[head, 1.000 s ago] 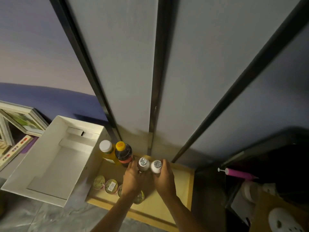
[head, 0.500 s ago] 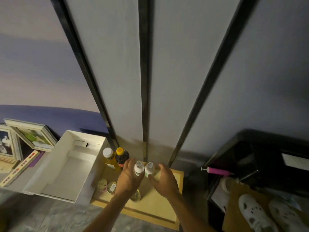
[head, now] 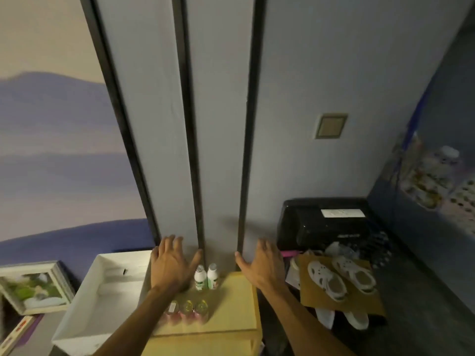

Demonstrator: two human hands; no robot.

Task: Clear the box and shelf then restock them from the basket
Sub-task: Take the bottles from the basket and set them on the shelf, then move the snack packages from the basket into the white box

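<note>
Two small white bottles [head: 206, 276] stand upright side by side at the back of the tan wooden shelf top [head: 236, 304]. My left hand [head: 171, 265] hovers open just left of them, fingers spread, holding nothing. My right hand [head: 261, 263] is open to their right, above the shelf's far right corner, also empty. Three small pink-sided cups [head: 187, 310] with foil lids sit in a row nearer to me, partly behind my left forearm. A white box [head: 84, 314] with nothing visible inside lies left of the shelf.
A dark basket [head: 326, 227] at the right holds a cardboard sheet [head: 341, 296] with a pair of white clogs [head: 341, 277]. Framed pictures [head: 33, 287] lean at the far left. A panelled wall [head: 221, 150] with black strips rises right behind the shelf.
Both hands have let go of the two white bottles, which now stand on the shelf, and have lifted apart with fingers spread. The camera has tilted up and swung right.
</note>
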